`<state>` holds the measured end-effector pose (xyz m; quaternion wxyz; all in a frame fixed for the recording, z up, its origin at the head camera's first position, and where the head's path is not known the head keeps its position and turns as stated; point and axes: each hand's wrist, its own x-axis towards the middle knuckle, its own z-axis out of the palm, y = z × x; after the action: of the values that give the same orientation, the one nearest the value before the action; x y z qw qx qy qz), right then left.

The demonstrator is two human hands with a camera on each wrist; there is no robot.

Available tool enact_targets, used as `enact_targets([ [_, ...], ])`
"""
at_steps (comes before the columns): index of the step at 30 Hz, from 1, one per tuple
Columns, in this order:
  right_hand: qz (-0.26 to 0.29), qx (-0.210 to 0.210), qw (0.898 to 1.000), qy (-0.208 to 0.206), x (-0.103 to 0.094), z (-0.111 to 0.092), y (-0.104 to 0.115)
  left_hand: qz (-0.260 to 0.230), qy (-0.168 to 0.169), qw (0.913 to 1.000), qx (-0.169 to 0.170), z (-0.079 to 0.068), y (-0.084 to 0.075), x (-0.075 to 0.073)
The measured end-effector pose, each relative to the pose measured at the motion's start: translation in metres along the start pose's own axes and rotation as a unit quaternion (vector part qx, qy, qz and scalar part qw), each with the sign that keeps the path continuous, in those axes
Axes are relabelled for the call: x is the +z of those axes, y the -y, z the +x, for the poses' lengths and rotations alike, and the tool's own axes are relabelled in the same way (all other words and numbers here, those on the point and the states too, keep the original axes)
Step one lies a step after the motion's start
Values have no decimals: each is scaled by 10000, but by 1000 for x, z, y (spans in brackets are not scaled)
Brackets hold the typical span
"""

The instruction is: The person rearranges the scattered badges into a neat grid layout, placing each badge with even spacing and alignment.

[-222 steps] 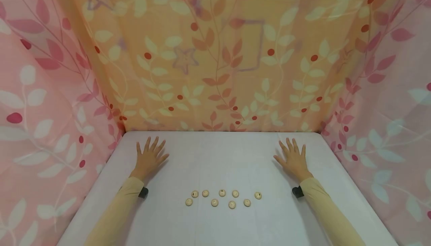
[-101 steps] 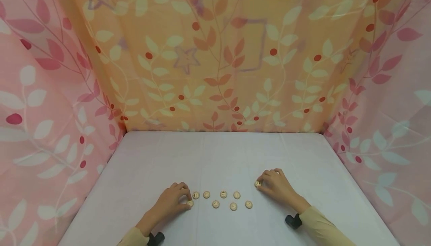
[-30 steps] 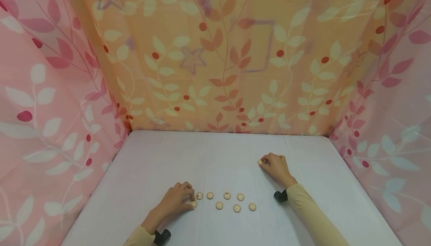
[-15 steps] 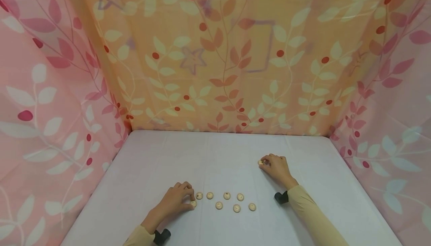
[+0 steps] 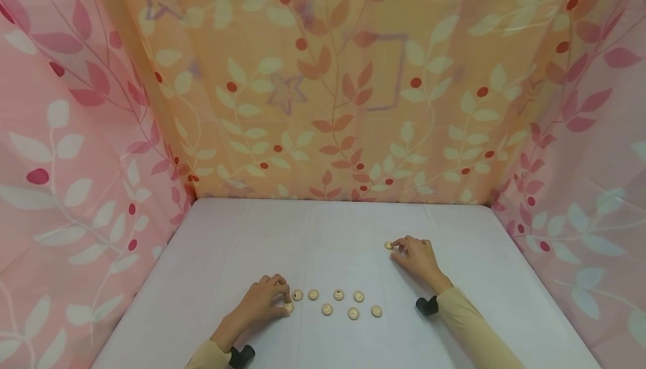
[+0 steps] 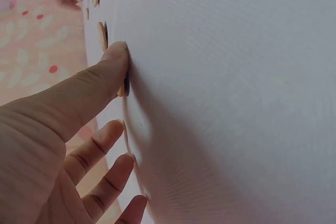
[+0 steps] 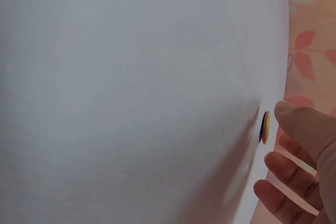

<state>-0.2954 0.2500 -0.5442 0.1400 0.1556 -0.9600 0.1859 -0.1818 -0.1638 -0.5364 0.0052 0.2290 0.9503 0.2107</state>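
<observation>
Near the left end of the group of discs, my left hand pinches a small round wooden disc between thumb and finger. In the left wrist view, the thumb partly covers that disc, and the other fingers are spread near the cloth. Farther back on the right, my right hand is beside a lone wooden disc that lies on the table. Its thumb is parted from the disc in the right wrist view; whether the index fingertip still touches it I cannot tell.
Several more pale wooden discs with dark markings, one of them a front disc, lie in two loose rows on the white-covered table. A leaf-patterned curtain hangs along the back edge, with pink cloth at the sides.
Earlier my right hand gripped the rightmost disc and slid it away to the back; now its fingers have loosened and drawn off slightly. The left hand came down to the leftmost disc and stays there.
</observation>
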Motion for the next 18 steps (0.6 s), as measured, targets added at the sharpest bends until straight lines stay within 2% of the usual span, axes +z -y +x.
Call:
enact_targets([
  [13, 31, -422, 9988, -239, 1, -13, 12, -64, 9, 10000, 13, -1, 2, 1],
  [18, 97, -556, 9984, -106, -1, -20, 23, -30, -17, 10000, 33, 0, 4, 3],
])
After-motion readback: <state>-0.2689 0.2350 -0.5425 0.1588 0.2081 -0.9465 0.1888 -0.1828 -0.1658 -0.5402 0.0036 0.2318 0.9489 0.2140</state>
